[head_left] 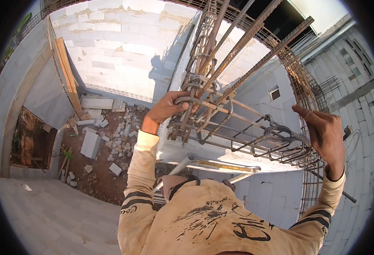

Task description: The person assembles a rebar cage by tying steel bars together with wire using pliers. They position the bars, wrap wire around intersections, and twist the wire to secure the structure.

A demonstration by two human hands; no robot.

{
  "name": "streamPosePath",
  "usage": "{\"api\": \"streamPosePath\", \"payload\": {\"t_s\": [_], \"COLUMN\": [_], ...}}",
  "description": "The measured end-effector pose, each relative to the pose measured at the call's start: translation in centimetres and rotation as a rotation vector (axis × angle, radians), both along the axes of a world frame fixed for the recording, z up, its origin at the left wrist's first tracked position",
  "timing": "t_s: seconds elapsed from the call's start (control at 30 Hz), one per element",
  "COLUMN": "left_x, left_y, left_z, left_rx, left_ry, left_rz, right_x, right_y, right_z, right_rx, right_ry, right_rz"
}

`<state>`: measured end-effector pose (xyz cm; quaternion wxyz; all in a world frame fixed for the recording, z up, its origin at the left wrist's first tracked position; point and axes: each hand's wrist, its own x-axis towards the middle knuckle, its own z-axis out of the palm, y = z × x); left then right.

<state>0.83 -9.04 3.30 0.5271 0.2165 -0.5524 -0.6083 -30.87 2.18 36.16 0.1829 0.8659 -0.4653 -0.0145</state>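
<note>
My left hand (166, 109) is closed around the bent end of a rebar stirrup (199, 102), beside the bundled upright bars of a rusty column cage (200, 55). Raised on the other side, my right hand (326, 135) has its thumb and fingertips pressed together. A thin wire (280, 109) seems to run from those fingertips toward the cage; it is faint against the wall. Between my hands lies a horizontal rebar cage (242, 136) along the wall top. On its bars, close to my right hand, rests a coil of thin tie wire (279, 133).
Thick ribbed bars (265, 57) slant up and away in front of me. Pale block walls (123, 46) stand around. Far below on the left, broken blocks (91, 143) and rubble cover the soil. Pipes (182, 165) cross under me. Another rebar cage (299, 76) runs along the right.
</note>
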Motion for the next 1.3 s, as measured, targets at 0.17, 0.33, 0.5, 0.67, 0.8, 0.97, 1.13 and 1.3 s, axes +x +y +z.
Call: {"api": "streamPosePath", "payload": {"t_s": [0.17, 0.33, 0.5, 0.67, 0.8, 0.97, 1.13, 1.3], "left_x": [-0.4, -0.3, -0.3, -0.2, 0.3, 0.9, 1.0, 2.1], "left_y": [-0.2, 0.1, 0.3, 0.1, 0.5, 1.1, 2.3, 4.3], "left_z": [-0.4, -0.8, -1.3, -2.0, -2.6, -2.4, -0.3, 2.5], "left_rx": [-0.022, 0.032, 0.146, 0.168, 0.27, 0.299, 0.178, 0.117], "left_ry": [0.047, 0.056, 0.113, 0.127, 0.109, 0.077, -0.088, -0.191], "left_rz": [-0.042, -0.027, -0.049, -0.014, 0.026, 0.078, 0.27, 0.432], "right_x": [-1.5, -3.3, -4.2, -4.3, -4.8, -4.9, -3.8, -8.2], "right_y": [-0.4, -1.3, -1.9, -0.8, 2.0, 4.6, 4.0, 4.7], "right_z": [0.0, -0.5, -1.0, -2.1, -5.9, -14.3, -19.5, -12.2], "right_rx": [-0.025, -0.046, -0.028, 0.082, 0.441, 0.971, 1.221, 1.01], "right_ry": [-0.02, 0.003, -0.071, -0.161, -0.478, -0.998, -1.264, -1.038], "right_rz": [-0.027, -0.074, -0.031, -0.02, -0.019, -0.161, -0.01, 0.13]}}
